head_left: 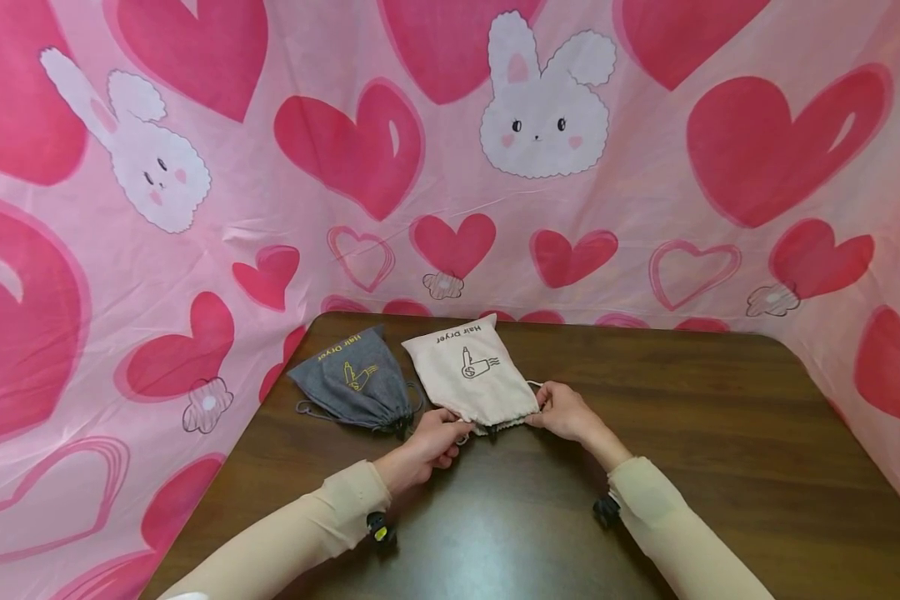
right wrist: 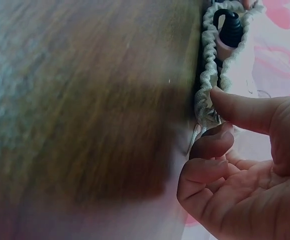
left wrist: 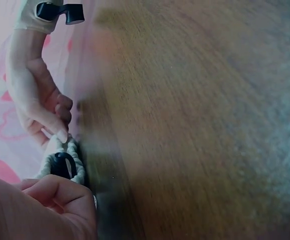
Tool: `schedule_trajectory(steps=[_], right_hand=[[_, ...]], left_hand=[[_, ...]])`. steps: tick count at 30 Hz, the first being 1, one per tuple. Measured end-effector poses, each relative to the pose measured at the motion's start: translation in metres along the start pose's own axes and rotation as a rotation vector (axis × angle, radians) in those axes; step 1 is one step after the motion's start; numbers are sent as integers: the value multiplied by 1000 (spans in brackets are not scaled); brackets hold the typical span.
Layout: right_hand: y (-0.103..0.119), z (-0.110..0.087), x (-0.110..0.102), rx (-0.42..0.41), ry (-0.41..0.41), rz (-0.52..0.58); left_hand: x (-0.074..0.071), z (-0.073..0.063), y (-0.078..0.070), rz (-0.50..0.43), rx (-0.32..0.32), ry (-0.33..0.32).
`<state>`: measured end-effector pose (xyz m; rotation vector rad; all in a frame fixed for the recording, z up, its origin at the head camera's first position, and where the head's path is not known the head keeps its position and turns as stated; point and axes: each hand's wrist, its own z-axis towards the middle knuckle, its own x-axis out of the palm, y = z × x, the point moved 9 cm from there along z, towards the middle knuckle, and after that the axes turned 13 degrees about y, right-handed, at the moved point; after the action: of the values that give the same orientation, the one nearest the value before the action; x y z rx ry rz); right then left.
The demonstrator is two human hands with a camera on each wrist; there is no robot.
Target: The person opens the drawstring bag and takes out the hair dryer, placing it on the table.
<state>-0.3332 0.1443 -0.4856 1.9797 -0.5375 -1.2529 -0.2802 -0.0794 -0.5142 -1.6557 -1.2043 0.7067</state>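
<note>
A cream drawstring bag (head_left: 450, 387) printed "Hair Dryer" lies on the table, its gathered mouth towards the person. My left hand (head_left: 429, 442) pinches the left edge of that mouth, and my right hand (head_left: 566, 412) pinches the right edge between thumb and fingers. The right wrist view shows the ruffled mouth (right wrist: 208, 57) parted, with a black ribbed cord end (right wrist: 231, 32) and a bit of pale handle inside. The same black cord (left wrist: 62, 165) shows between both hands in the left wrist view. The rest of the contents is hidden by cloth.
Left of the cream bag lies a dark grey drawstring bag (head_left: 352, 383) with yellow print, its mouth drawn together and a cord loop sticking out. Both bags are near the far edge of the brown wooden table (head_left: 682, 433). A pink heart-and-rabbit curtain (head_left: 450, 192) hangs behind and beside it.
</note>
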Motion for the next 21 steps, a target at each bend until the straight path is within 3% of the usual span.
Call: schedule_trajectory(steps=[21], right_hand=[[-8, -6, -7, 16, -35, 36]], left_hand=[[-4, -5, 7, -25, -36, 68]])
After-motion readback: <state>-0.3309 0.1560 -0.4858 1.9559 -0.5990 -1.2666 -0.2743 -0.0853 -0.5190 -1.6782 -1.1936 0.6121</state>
